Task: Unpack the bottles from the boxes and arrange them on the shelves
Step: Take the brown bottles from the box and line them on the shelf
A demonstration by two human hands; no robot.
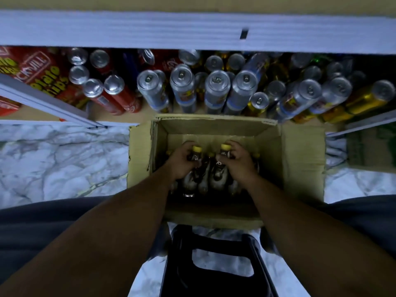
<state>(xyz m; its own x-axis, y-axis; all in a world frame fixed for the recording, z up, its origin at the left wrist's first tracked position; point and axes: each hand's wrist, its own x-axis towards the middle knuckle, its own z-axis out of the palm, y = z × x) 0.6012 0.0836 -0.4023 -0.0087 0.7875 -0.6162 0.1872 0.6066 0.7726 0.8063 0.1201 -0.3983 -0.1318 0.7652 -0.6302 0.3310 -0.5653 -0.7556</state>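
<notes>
Reaching into the open box (139, 155), the left hand (182, 162) curls round the neck of the left bottle (197, 149), and the right hand (239, 162) curls round the neck of the right bottle (217, 170) just beside it. Both bottles stand upright inside the box, their yellow caps showing above the fingers. Other bottles (204, 183) in the box appear only as dark shoulders and stray yellow caps between and outside the hands. Their number cannot be told, and the labels are blurred. The near part of the box interior lies in shadow.

Beyond the box, cans (216, 88) crowd the low shelf (100, 116), and their far rows are hidden under the white shelf edge (150, 28) above. Chip packs (42, 71), beyond the box and to its left, are cut by the frame.

The box's side flaps fold outward, leaving its mouth open above the caps. Marble floor (60, 159) stretches left of the box. On its near side a black stool (214, 264) stands between the person's legs (42, 221).
</notes>
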